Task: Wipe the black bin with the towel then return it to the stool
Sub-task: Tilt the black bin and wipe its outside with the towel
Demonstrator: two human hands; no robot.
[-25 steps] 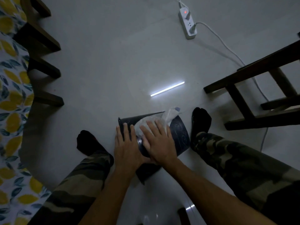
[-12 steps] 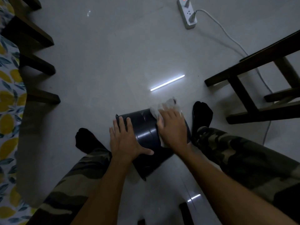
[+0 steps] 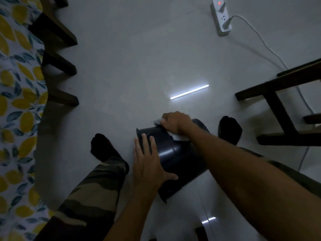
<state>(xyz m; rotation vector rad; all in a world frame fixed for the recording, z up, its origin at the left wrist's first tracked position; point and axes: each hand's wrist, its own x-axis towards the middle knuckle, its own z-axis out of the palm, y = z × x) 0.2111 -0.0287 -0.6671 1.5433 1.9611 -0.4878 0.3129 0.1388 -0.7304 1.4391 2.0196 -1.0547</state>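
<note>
The black bin [image 3: 175,159] lies on its side on the grey floor between my two legs. My left hand [image 3: 149,162] rests flat on its near left side, fingers spread, holding it steady. My right hand [image 3: 175,122] presses the white towel [image 3: 178,137] against the bin's far upper side; only small bits of the towel show at my fingertips and under my wrist. A dark wooden stool [image 3: 284,105] stands at the right, partly cut off by the frame edge.
A white power strip [image 3: 221,18] with a cable [image 3: 264,44] trailing right lies on the floor at the top. Dark wooden furniture legs [image 3: 57,39] and a lemon-print cloth [image 3: 15,105] fill the left. My socked feet [image 3: 229,129] flank the bin.
My right hand has slid the towel from the middle of the bin's side to its far edge. The left hand has stayed on the bin's near left side.
</note>
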